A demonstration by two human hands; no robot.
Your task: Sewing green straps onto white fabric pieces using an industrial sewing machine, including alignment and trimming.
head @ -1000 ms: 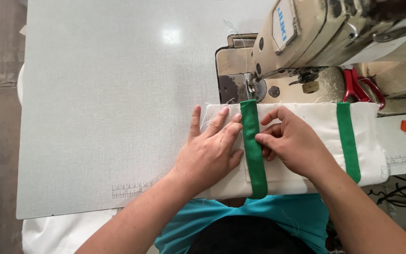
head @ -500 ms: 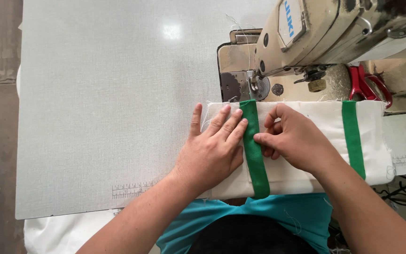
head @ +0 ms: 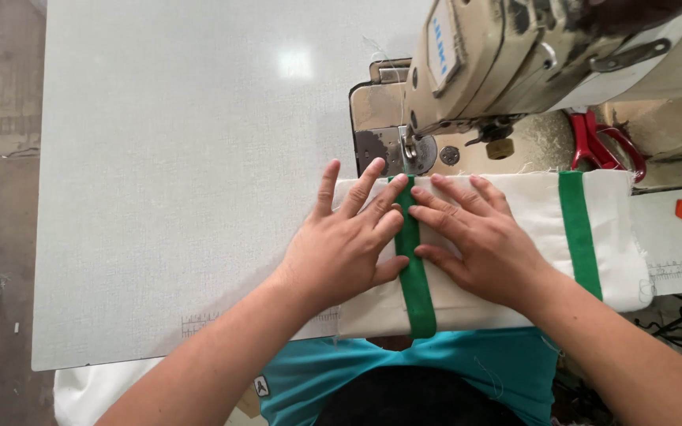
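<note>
Both hands flat, left hand [head: 346,251] and right hand [head: 479,244], gripping nothing, pressing green strap [head: 414,268] just below needle [head: 406,155]; second green strap [head: 578,233] unsewn, looks like.

Two bare forearms, no sleeves reaching the wrists, no watch, rings or gloves. Left hand [head: 349,248] and right hand [head: 479,244] with short, plain, unpainted nails. Teal shirt [head: 451,371] across the near edge, with a small dark square tag with a pale mark [head: 261,386] at its left hem. Dark garment [head: 412,402] below the shirt, with loose pale threads on the teal cloth.
</note>
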